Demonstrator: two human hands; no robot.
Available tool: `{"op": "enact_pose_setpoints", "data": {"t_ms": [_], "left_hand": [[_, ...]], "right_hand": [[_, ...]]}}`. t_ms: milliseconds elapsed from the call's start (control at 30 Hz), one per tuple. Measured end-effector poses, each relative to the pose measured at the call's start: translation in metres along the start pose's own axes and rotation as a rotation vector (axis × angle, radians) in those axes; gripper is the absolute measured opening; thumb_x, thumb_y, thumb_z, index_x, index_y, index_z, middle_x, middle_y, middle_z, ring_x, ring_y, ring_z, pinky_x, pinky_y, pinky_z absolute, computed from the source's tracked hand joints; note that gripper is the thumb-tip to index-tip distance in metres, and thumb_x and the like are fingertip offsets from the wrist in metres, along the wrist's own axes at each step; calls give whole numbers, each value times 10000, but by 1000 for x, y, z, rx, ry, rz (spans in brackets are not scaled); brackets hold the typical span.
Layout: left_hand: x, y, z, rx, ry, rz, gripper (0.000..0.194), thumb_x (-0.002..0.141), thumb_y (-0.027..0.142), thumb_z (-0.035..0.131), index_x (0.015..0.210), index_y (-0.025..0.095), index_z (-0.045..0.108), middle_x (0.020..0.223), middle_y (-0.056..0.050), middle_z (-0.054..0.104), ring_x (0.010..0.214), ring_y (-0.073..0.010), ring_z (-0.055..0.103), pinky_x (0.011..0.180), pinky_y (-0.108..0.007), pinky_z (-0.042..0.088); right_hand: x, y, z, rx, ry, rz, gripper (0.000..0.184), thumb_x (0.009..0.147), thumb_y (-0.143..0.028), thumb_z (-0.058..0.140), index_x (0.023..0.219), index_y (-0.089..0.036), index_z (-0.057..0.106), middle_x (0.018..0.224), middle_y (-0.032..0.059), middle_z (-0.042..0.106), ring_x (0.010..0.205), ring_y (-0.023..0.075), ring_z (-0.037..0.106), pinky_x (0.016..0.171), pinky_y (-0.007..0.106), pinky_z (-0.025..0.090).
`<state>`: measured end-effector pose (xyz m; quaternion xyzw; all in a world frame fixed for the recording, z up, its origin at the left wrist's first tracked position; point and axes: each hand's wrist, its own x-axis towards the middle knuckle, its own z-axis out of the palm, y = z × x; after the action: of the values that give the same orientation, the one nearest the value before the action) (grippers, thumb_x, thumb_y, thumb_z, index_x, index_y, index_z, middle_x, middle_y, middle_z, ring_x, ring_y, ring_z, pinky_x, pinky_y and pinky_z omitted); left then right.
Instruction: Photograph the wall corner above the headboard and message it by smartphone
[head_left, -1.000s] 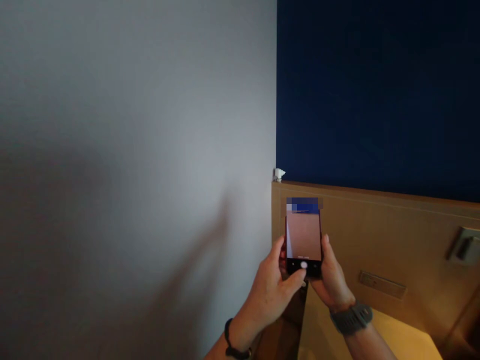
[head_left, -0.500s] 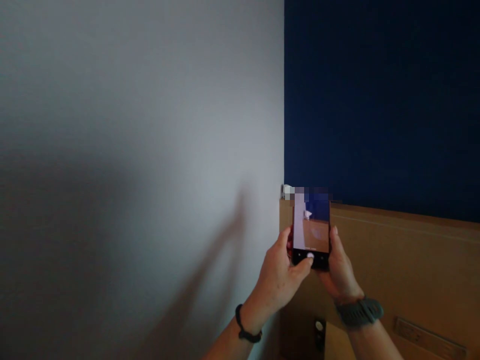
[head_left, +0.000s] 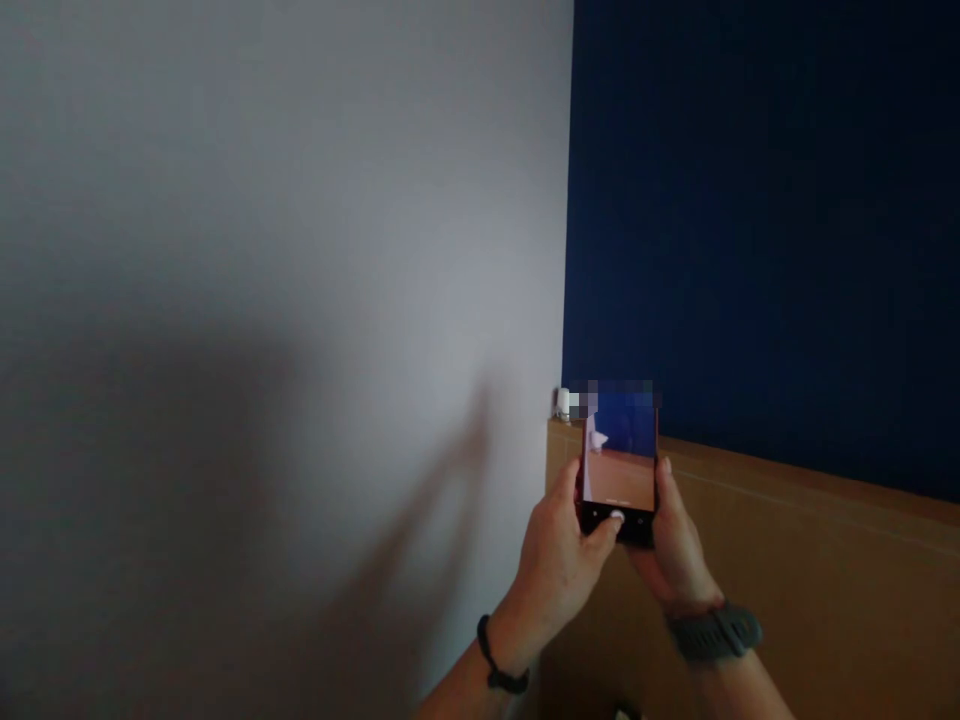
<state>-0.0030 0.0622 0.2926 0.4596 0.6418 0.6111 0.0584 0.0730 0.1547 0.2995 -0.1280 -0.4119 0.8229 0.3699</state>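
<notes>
A smartphone [head_left: 619,460] is held upright between my two hands, its top edge blurred out by pixel blocks. My left hand [head_left: 555,550] grips its left side, with the thumb on the round white button at the bottom of the screen. Along the right edge and beneath it, my right hand [head_left: 675,545] is closed round the phone. The screen shows a camera picture of a white object by a blue wall and a wooden ledge. Behind the phone's upper left corner, a small white object [head_left: 563,402] stands on the ledge, partly hidden.
A pale grey wall [head_left: 300,200] fills the left side and carries the shadow of my arms. To the right is a dark blue wall [head_left: 765,220] above a wooden headboard-like panel [head_left: 810,580]. A small dark item [head_left: 626,712] shows at the bottom edge.
The view has shifted and tilted slightly, so the panel sits lower and a fixture on it has left the picture. On screen, the white object has moved left. Both hands keep their grip.
</notes>
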Motion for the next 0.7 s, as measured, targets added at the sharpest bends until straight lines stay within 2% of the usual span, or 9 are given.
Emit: {"op": "enact_pose_setpoints", "data": {"t_ms": [100, 200, 367, 533, 700], "left_hand": [[-4, 6, -14, -19, 9, 18, 548, 760, 194, 668, 1270, 253, 477, 1039, -14, 674, 875, -174, 626, 793, -291, 495], [-14, 17, -21, -52, -13, 32, 523, 764, 212, 674, 1253, 246, 494, 1030, -12, 674, 854, -166, 621, 792, -286, 494], [-29, 32, -22, -55, 5, 9, 495, 780, 232, 671, 1244, 236, 499, 996, -6, 669, 824, -157, 611, 771, -274, 492], [-40, 45, -24, -38, 7, 7, 519, 758, 186, 681, 1243, 242, 505, 1024, 4, 671, 853, -155, 609, 794, -270, 485], [-62, 53, -32, -143, -94, 39, 528, 779, 144, 645, 1274, 238, 487, 1082, 3, 655, 946, -152, 612, 847, -260, 480]], "right_hand": [[-5, 1, 14, -20, 0, 6, 500, 844, -641, 576, 1086, -228, 723, 1135, 38, 711, 962, 194, 688, 903, 296, 527], [-14, 1, 17, -22, -5, 11, 476, 859, -626, 565, 1074, -234, 728, 1138, 35, 709, 971, 196, 687, 906, 303, 531], [-27, -5, 17, -25, -99, 46, 533, 817, -678, 579, 1112, -255, 714, 1103, 62, 722, 954, 217, 695, 860, 326, 559], [-42, -12, 21, -37, -44, 47, 504, 800, -654, 618, 1039, -228, 743, 1029, 81, 741, 853, 259, 712, 845, 406, 574], [-64, -9, 13, -39, -33, 102, 536, 797, -666, 613, 1080, -224, 728, 1070, 71, 732, 957, 251, 694, 917, 378, 546]]}}
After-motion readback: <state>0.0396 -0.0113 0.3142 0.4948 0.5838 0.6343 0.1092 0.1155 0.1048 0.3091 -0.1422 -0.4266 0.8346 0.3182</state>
